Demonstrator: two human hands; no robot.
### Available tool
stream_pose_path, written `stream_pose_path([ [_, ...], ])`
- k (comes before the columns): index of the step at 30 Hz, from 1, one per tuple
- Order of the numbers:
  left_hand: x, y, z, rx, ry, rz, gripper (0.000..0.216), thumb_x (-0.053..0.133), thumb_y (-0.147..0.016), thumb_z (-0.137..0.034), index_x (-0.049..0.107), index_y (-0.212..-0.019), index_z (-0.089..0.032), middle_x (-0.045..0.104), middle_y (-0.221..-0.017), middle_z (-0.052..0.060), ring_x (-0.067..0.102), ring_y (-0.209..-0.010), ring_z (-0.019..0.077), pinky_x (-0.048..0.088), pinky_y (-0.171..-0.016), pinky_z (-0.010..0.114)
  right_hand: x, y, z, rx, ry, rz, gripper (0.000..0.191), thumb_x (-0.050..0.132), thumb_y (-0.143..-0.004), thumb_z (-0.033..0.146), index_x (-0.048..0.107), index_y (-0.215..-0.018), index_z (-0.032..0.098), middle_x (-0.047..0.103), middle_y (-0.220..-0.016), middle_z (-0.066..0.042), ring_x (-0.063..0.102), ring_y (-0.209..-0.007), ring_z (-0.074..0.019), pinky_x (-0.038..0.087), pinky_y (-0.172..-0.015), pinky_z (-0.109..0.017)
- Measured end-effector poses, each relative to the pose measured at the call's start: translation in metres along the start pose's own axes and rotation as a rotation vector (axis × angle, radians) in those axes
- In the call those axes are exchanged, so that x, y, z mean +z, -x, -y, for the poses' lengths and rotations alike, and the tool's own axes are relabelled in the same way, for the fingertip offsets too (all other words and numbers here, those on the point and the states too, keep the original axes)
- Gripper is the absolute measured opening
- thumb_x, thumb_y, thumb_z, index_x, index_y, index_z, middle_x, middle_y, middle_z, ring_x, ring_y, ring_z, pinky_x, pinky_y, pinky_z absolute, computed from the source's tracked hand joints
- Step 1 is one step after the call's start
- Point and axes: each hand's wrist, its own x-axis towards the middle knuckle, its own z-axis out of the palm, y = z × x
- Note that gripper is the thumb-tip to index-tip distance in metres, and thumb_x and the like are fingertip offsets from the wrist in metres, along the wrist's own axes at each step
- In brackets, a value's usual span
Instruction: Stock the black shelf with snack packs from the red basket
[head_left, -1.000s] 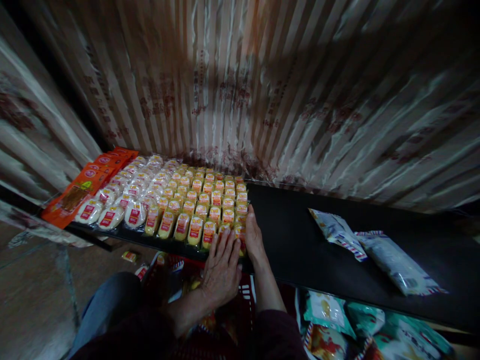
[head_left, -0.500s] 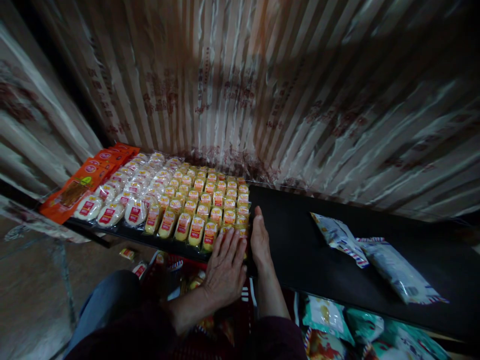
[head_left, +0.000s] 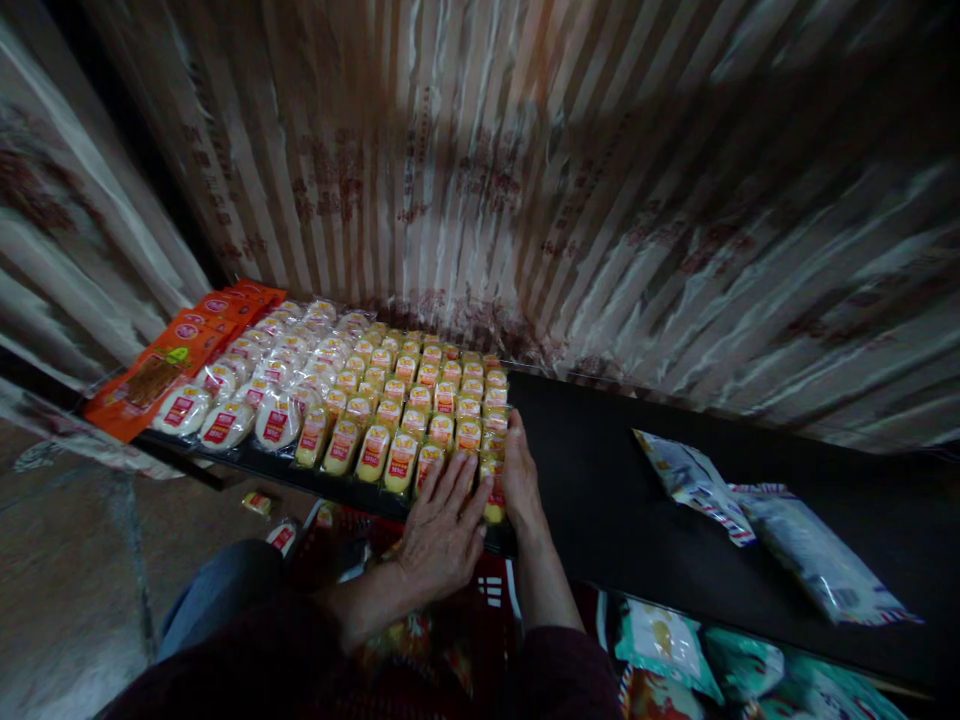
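Observation:
Rows of small yellow packets [head_left: 420,400] with red labels lie side by side on a black shelf [head_left: 600,500]. My left hand [head_left: 442,525] lies flat, fingers spread, on the nearest packets at the front edge. My right hand [head_left: 520,475] stands on its edge, fingers stretched out together, pressed against the right side of the packet rows. Neither hand grips anything.
White round packets [head_left: 247,385] and orange flat packets [head_left: 176,350] fill the shelf's left end. Two pale bags [head_left: 757,515] lie on its right part. Green and white bags [head_left: 675,650] sit below the shelf. Striped sheeting [head_left: 525,180] hangs behind. A loose packet [head_left: 257,503] lies on the floor.
My right hand has moved slightly left against the yellow packets' side. My left hand stays flat on the front packets. The view has shifted a little.

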Motion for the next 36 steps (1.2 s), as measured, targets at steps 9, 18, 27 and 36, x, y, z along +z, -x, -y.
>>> stream_pose_path([
  [9, -0.001, 0.001, 0.003, 0.010, 0.014, 0.002, 0.063, 0.043, -0.091, -0.033, 0.027, -0.149, -0.016, 0.023, -0.157, 0.012, 0.016, -0.146, 0.0279, 0.016, -0.118, 0.049, 0.004, 0.003, 0.001, 0.004, -0.040, -0.016, 0.080, 0.033, -0.085, 0.072, 0.032, -0.147, 0.020, 0.033, -0.154, -0.007, 0.033, -0.141, -0.0230, 0.024, -0.117, -0.040],
  [18, -0.013, 0.000, 0.008, -0.070, 0.014, -0.041, 0.059, 0.047, -0.088, -0.027, 0.035, -0.144, -0.013, 0.022, -0.157, 0.016, 0.012, -0.146, 0.0315, 0.020, -0.116, 0.054, -0.002, 0.019, 0.006, -0.079, -0.015, -0.107, 0.079, 0.029, -0.088, 0.069, 0.038, -0.144, 0.013, 0.040, -0.150, -0.013, 0.033, -0.140, -0.0226, 0.021, -0.118, -0.040],
  [27, -0.010, 0.012, 0.013, -0.117, 0.049, -0.027, 0.065, 0.045, -0.086, -0.022, 0.027, -0.147, -0.009, 0.017, -0.158, 0.015, 0.007, -0.147, 0.0298, 0.020, -0.117, 0.054, -0.005, 0.029, 0.005, -0.107, 0.034, -0.128, 0.076, 0.027, -0.091, 0.065, 0.041, -0.142, 0.011, 0.041, -0.149, -0.014, 0.036, -0.139, -0.0233, 0.023, -0.117, -0.042],
  [36, -0.016, 0.034, -0.011, -0.245, 0.193, -0.004, 0.083, 0.045, -0.080, -0.013, 0.004, -0.152, -0.009, 0.001, -0.159, 0.015, 0.000, -0.146, 0.0322, 0.024, -0.115, 0.057, 0.004, 0.056, 0.028, -0.413, 0.292, -0.132, 0.063, 0.022, -0.096, 0.052, 0.043, -0.141, 0.011, 0.046, -0.145, -0.016, 0.041, -0.136, -0.0229, 0.031, -0.113, -0.047],
])
